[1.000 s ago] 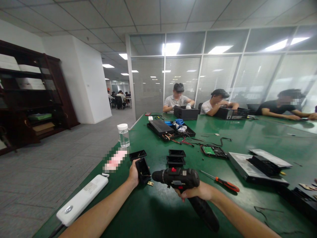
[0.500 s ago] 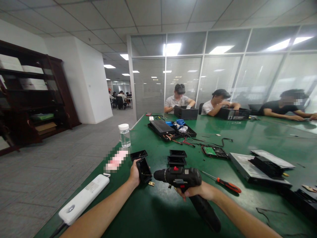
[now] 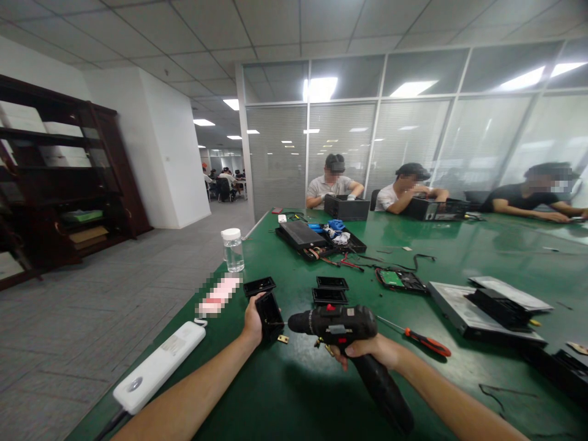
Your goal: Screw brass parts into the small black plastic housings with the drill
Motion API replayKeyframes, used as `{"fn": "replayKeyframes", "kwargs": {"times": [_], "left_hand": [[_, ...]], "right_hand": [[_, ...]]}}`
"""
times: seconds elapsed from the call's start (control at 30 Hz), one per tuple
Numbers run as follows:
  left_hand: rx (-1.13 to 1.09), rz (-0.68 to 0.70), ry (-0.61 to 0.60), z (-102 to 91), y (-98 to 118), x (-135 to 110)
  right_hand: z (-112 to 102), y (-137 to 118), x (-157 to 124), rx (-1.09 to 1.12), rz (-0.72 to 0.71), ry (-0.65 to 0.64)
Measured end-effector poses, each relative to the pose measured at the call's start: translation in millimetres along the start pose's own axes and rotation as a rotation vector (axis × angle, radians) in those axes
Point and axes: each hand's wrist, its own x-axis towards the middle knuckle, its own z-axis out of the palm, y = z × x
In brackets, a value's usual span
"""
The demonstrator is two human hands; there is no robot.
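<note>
In the head view, the person's left hand (image 3: 252, 321) was wrapped around a black rectangular housing (image 3: 270, 313). The right hand (image 3: 370, 350) gripped a cordless drill (image 3: 342, 321), its bit pointing at the housing. The drill's silver label (image 3: 340, 329) was too small to read. A screwdriver (image 3: 428, 342) lay right of the right hand, a small brass-coloured plate (image 3: 283, 339) near the left.

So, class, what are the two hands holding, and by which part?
The left hand holds a black box by its left side; the right hand holds the drill by the upper part of its handle.
</note>
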Motion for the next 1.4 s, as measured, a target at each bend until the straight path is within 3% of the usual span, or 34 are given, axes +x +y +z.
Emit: {"fn": "replayKeyframes", "kwargs": {"times": [0.23,1.0,1.2,1.4], "left_hand": [[-0.01,-0.017,0.018,2.6,2.5,-1.8],[-0.003,-0.07,0.026,-1.2,3.2,5.4],[0.026,-0.086,0.003,-1.5,2.7,6.3],[0.016,-0.059,-0.006,-1.1,2.3,5.5]], "right_hand": [[1.2,8.0,2.9,0.059,0.008,0.012],[6.2,-11.7,-2.5,-0.063,0.025,0.008],[5.1,0.4,1.1,-0.076,0.016,0.087],[5.4,-0.7,1.2,-0.083,-0.008,0.065]]}}
